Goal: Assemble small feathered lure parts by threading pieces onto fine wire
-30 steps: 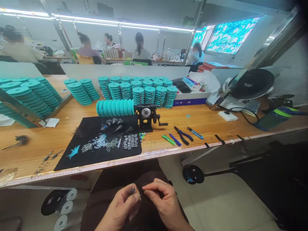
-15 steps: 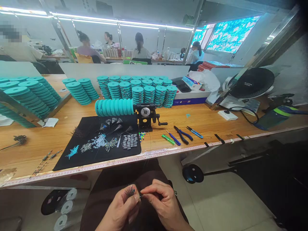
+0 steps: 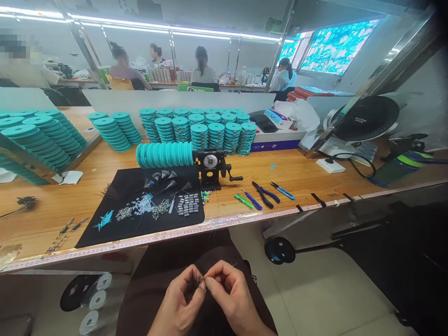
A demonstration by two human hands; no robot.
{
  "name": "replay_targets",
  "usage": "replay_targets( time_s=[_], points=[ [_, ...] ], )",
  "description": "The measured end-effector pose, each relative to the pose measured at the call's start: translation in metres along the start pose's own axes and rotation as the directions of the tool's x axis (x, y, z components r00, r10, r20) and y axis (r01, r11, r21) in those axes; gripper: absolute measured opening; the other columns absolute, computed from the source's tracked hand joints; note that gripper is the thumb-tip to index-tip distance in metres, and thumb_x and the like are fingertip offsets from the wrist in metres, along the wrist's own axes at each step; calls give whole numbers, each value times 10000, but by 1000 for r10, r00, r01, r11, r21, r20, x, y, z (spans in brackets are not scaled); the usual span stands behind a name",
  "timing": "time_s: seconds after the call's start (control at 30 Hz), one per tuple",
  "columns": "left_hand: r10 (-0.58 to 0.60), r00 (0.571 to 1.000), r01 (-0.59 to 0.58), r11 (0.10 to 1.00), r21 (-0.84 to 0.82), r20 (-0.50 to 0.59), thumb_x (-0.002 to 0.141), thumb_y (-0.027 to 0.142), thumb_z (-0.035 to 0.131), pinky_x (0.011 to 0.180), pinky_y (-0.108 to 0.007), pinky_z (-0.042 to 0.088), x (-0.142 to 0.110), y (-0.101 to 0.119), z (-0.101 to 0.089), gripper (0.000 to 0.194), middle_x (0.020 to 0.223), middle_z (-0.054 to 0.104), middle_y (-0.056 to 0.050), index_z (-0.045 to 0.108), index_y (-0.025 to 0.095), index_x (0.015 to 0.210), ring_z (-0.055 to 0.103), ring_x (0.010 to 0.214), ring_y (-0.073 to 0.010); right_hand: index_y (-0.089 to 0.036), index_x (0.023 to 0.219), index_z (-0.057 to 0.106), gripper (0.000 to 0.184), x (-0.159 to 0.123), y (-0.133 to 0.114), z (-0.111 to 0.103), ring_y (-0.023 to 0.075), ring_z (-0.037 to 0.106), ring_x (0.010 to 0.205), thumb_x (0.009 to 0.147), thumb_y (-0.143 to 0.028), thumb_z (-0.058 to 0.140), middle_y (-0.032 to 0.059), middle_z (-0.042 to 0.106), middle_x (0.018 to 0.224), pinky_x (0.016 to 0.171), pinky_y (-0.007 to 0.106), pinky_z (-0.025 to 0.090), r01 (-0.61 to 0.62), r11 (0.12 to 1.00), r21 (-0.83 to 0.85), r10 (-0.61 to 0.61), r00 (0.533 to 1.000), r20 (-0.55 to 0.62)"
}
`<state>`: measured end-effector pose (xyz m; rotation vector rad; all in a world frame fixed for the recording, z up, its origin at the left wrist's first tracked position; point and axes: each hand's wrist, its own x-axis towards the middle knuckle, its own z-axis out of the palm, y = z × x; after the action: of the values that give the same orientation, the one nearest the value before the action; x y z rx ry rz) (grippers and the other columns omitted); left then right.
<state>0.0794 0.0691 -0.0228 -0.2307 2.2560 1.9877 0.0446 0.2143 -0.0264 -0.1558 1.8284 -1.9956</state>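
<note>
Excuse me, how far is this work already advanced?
Many teal spools stand stacked on the bench, so those look finished. In hand: the left hand and the right hand pinch a tiny dark piece at the fingertips. Left: grey metal pieces and pale beads lie in rows and piles on the black mat.

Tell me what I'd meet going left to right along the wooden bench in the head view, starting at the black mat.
Black mat → beads → green tool → blue screwdriver → pliers → snips → white socket
</note>
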Motion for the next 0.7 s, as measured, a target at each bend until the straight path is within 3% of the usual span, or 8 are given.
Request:
replay_targets(
  time_s=[0.13,0.23,0.3,0.4,0.5,0.7],
  points=[
    [-26,999,28,998,-54,44,866,479,556,605,-239,369,-2,-1,7,351,663,471,14,491,188,681,400,641,-145,-163,780,574,270,0,4,-1,117,399,661,849,-400,683,-25,479,708,627,231,347,-63,959,275,60,998,21],
    [-29,995,41,992,-121,92,781,485,665,564,-223,341,-3,-2,8,334,659,409,54,559,183,876,357,605,-126,-164,787,551,297,-1,6,-2,113,381,660,855,-422,682,-32,462,713,632,227,335,-56,962,266,64,998,-19],
    [-25,995,33,997,-77,97,732,446,726,534,-215,316,-4,-1,6,410,639,357,79,563,183,1002,329,570,-116,-163,778,536,344,-2,5,-3,112,363,648,852,-469,674,-35,445,707,615,227,320,-51,978,202,61,997,-43],
    [-5,1000,4,998,65,4,812,401,653,555,-227,365,-3,3,3,228,629,452,44,599,183,854,416,571,-130,-166,756,511,402,-3,0,-2,120,371,654,852,-532,648,-27,443,717,610,233,320,-47,991,123,54,997,-56],
    [50,996,-36,983,180,-75,830,348,623,585,-236,415,-2,5,2,182,659,596,-11,614,194,734,530,600,-161,-173,755,500,412,-4,-2,-2,119,357,644,868,-550,620,-34,421,708,603,233,323,-13,997,73,19,997,-78],
    [114,982,-74,965,250,-151,720,237,699,460,-209,333,-2,-1,6,145,522,512,35,607,203,612,412,459,-111,-168,767,528,372,-3,1,-1,119,378,650,880,-511,617,-29,443,707,608,237,335,7,998,65,-6,1000,-22]
  ],
)
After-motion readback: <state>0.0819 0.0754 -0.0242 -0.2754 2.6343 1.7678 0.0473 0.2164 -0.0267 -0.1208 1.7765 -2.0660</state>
